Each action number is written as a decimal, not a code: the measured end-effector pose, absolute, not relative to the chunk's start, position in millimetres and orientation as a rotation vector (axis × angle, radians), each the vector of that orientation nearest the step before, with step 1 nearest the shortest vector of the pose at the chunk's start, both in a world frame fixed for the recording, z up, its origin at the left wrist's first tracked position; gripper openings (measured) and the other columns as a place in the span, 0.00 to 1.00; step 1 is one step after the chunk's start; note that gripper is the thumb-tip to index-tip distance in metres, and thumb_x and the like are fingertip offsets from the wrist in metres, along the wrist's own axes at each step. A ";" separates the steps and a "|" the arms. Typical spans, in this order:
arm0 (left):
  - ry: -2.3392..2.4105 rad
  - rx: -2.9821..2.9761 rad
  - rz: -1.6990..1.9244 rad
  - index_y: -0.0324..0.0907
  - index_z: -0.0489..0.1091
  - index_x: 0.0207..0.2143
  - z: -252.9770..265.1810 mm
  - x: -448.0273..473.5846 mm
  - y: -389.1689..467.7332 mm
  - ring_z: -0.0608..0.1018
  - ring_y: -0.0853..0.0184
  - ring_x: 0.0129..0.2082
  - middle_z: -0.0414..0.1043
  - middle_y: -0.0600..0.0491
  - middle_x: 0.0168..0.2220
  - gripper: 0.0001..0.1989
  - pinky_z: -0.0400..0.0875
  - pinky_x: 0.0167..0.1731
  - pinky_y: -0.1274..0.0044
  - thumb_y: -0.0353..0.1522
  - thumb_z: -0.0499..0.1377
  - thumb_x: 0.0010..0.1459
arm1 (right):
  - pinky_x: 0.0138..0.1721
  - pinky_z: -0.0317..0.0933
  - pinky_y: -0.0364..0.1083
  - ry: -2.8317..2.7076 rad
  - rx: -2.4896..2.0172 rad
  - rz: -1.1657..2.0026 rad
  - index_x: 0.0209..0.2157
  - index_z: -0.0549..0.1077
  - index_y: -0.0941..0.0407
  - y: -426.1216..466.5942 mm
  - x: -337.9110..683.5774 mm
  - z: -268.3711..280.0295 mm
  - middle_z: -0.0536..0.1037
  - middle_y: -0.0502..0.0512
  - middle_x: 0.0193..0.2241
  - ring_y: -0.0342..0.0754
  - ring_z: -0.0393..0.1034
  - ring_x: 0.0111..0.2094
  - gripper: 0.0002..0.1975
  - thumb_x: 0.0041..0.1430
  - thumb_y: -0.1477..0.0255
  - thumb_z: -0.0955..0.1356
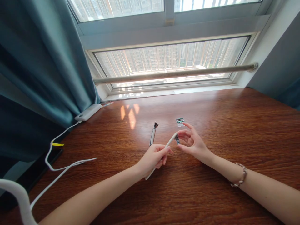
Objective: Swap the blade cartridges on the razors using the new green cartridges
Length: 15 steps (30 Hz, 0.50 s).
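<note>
Head view, one item in hand: a slim white razor handle (161, 153), long axis running diagonally from lower left to upper right, its head end raised toward the window and its tail low over the table. Left hand (153, 158) closed around the handle's middle. Right hand (191, 142) at the upper tip, thumb and fingers narrowed on a small dark razor head (177, 139) that sits right at the handle's end (whether fully seated or loose cannot be told).

Second razor handle (152, 135), silver and dark, lying on the table just beyond the left hand, pointing away toward the window. Small cartridge pack (180, 121) lying flat just past the right fingers.

Surface: glossy red-brown wooden table (234, 131) with sun patches. White power bank (88, 112) and trailing white cable (58, 165) at left, teal curtain (39, 62) behind, wide window (168, 59) ahead. Beaded bracelet (240, 176) on the right wrist.
</note>
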State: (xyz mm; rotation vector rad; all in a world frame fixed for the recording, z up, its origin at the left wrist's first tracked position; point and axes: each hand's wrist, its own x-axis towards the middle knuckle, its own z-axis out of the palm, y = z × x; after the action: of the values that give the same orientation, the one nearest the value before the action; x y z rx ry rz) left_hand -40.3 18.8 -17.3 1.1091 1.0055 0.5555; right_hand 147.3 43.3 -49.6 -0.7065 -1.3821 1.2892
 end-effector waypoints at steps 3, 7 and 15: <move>0.986 1.085 0.565 0.36 0.67 0.32 -18.2 -39.6 17.7 0.52 0.81 0.09 0.58 0.59 0.14 0.17 0.40 0.10 0.84 0.42 0.53 0.52 | 0.53 0.53 0.55 -1.382 -0.691 1.304 0.53 0.49 0.48 42.7 147.2 -50.0 0.67 0.54 0.40 0.47 0.64 0.45 0.39 0.42 0.79 0.70; 0.986 1.072 0.554 0.35 0.66 0.31 -15.8 -38.3 16.3 0.52 0.81 0.09 0.58 0.59 0.13 0.16 0.40 0.10 0.84 0.41 0.54 0.52 | 0.53 0.54 0.55 -1.370 -0.674 1.319 0.53 0.48 0.48 42.2 147.1 -49.5 0.66 0.53 0.40 0.47 0.65 0.44 0.39 0.42 0.80 0.69; 0.966 1.167 0.474 0.35 0.67 0.32 -13.6 -38.3 15.7 0.53 0.80 0.10 0.59 0.59 0.13 0.18 0.44 0.10 0.84 0.43 0.53 0.51 | 0.51 0.55 0.54 -1.402 -0.677 1.289 0.52 0.49 0.49 41.0 146.7 -45.8 0.66 0.54 0.39 0.48 0.65 0.44 0.37 0.43 0.79 0.69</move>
State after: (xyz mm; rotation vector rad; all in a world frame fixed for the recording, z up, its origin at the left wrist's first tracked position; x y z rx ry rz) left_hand -38.3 15.7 -13.6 1.1665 0.9663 0.4738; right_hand 146.7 41.0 -45.8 -0.6767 -1.4015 1.2888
